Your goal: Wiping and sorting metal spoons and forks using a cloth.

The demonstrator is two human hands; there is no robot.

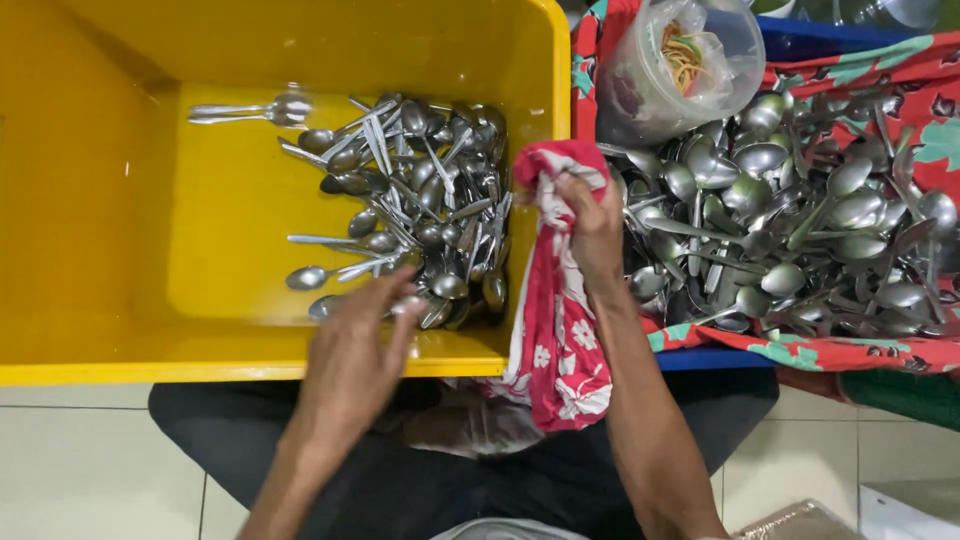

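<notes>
**Spoons in two heaps**

White floor tiles [70, 450] lie under a yellow tub [100, 250]. Left hand [352, 352] reaches in open, fingertips seemingly touching the tub's steel spoons [430, 210]. Right hand [590, 235] grips a red floral cloth [555, 345] beside a second spoon pile [790, 230] on patterned fabric [900, 70].

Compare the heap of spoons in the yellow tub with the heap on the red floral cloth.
The pile of metal spoons in the yellow plastic tub is smaller and lies on bare plastic; the pile of metal spoons on the red floral cloth is larger and spreads wider. The left hand reaches over the tub pile; the right hand, gripping a red patterned rag, is beside the cloth pile. Both are tangled, shiny metal cutlery.
</notes>
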